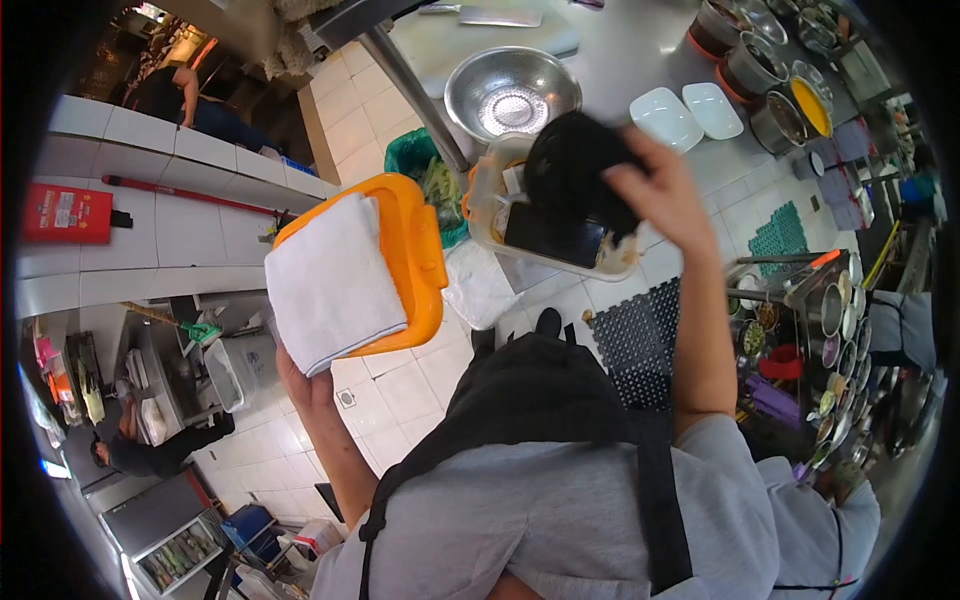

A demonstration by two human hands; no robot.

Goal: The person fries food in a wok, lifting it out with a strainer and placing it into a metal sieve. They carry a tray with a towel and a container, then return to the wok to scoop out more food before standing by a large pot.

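Observation:
An orange lid (pixel 425 270) with a folded white cloth (pixel 335 280) lying on it is held by my left hand (pixel 305 385) at its lower edge. My right hand (pixel 665 195) grips a black cloth-like item (pixel 580 165) over a clear plastic container (pixel 487 205). Inside that container lies a dark flat object like a phone (pixel 553 235), partly covered by the black item. Just behind the container sits a perforated metal bowl (pixel 512 95) on the steel counter.
Two white dishes (pixel 667 118) and several metal pots (pixel 752 68) stand on the counter (pixel 620 60). A cleaver (pixel 500 17) lies on a cutting board (pixel 425 50). Below left is a green-lined bin (pixel 405 150). Other people (pixel 165 450) are at the left and lower right.

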